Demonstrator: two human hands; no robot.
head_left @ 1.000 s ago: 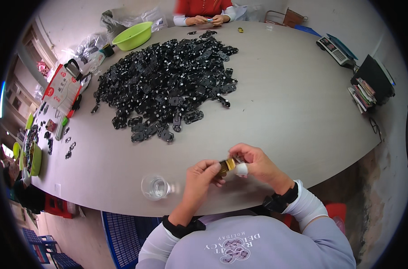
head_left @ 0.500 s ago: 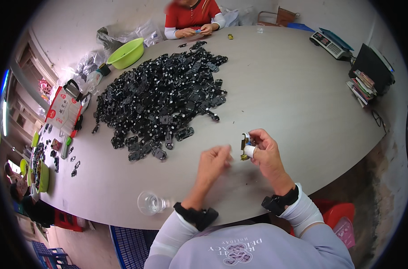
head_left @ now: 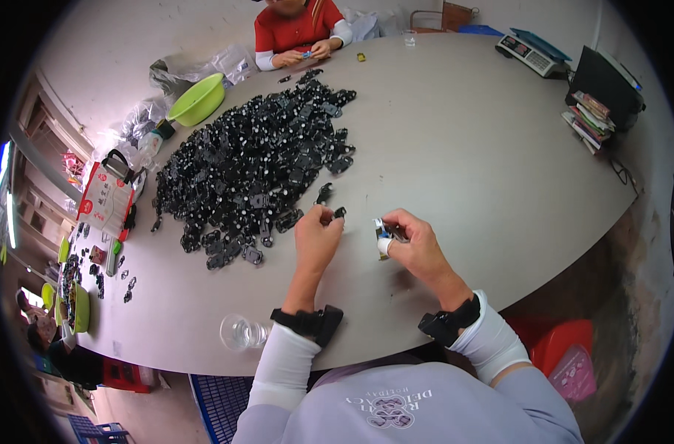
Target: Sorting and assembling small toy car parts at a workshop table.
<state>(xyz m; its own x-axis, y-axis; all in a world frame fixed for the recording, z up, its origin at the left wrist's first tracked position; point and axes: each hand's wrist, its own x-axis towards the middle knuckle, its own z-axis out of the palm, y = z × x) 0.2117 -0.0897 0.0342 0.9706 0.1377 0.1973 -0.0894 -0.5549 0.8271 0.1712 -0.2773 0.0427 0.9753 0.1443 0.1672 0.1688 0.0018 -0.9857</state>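
My left hand (head_left: 316, 240) is closed in a pinch at the near right side of a heap of small black toy-car chassis (head_left: 233, 163). A black chassis piece (head_left: 340, 213) shows at its fingertips, and a blurred black piece (head_left: 324, 194) is just beyond them. My right hand (head_left: 417, 248), with white wrapping on the thumb, is closed around a small part (head_left: 381, 240) with blue, white and yellowish bits. The fingers hide most of that part. Both hands are above the grey table (head_left: 455, 148), a short gap apart.
A clear glass (head_left: 241, 333) stands near the table edge by my left forearm. Across the table a person in red (head_left: 300, 37) holds a small blue thing. A green basin (head_left: 196, 100) is behind the heap; a scale (head_left: 533, 53) and books (head_left: 590, 118) are at the far right.
My left hand has moved forward and left, away from my right hand to the heap's edge, and now pinches a black piece. My right hand still holds its part, now turned differently.
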